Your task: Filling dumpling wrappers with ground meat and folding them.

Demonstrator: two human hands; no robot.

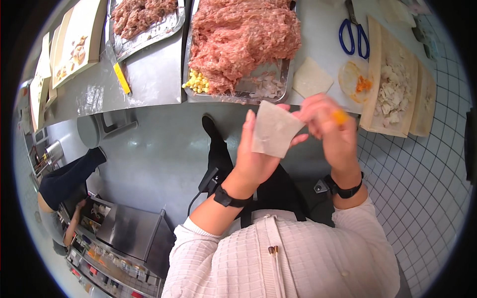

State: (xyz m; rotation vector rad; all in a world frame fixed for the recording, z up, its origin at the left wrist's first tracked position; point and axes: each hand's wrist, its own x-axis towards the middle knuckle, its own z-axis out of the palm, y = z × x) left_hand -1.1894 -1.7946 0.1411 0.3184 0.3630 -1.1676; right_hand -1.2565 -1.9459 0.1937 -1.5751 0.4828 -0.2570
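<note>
A pale, square wonton wrapper (276, 130) lies across the palm and fingers of my left hand (251, 156), held up just in front of the counter edge. My right hand (332, 126) is at the wrapper's right side, fingers curled and smeared by motion. A small orange-yellow patch shows on that hand; what it is I cannot make out. Beyond my hands, a metal tray holds a large mound of pink minced meat (243, 39), with yellow corn kernels (197, 82) at its near left corner. Right of the tray, more pale wrapper sheets (313, 78) lie on the counter.
At right are blue-handled scissors (354, 38), a small dish (350, 84) with orange bits, and a wooden box (371, 107) holding pale chopped pieces. Leftward are a yellow-handled tool (120, 78) and a second meat tray (169, 31). Another person (69, 179) is at the lower left.
</note>
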